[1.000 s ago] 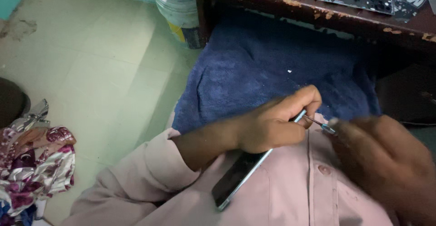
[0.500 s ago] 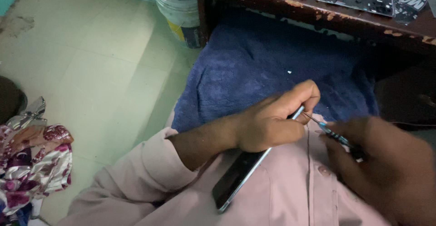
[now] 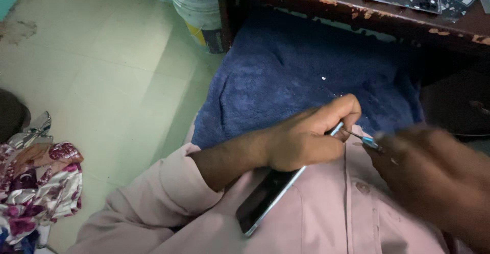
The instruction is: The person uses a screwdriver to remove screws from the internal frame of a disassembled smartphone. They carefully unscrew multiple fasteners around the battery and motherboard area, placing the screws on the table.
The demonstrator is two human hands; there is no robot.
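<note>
Gripping a slim black smartphone (image 3: 270, 195) at centre frame, the left hand (image 3: 306, 136) is pressing it against a pale pink shirt (image 3: 326, 218), while the blurred right hand (image 3: 434, 167), lower right, is pinching thin metal tweezers (image 3: 360, 137) at the phone's upper end, below a dark blue towel (image 3: 286, 75).

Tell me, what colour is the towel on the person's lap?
Dark blue: the towel shows best in the head view.

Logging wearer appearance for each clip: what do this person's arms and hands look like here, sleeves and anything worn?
Both hands are bare: no gloves, and no rings or watch visible. The left hand comes out of a pale pink shirt sleeve, pushed up the forearm. The right hand is motion-blurred; its sleeve is out of view.
</note>
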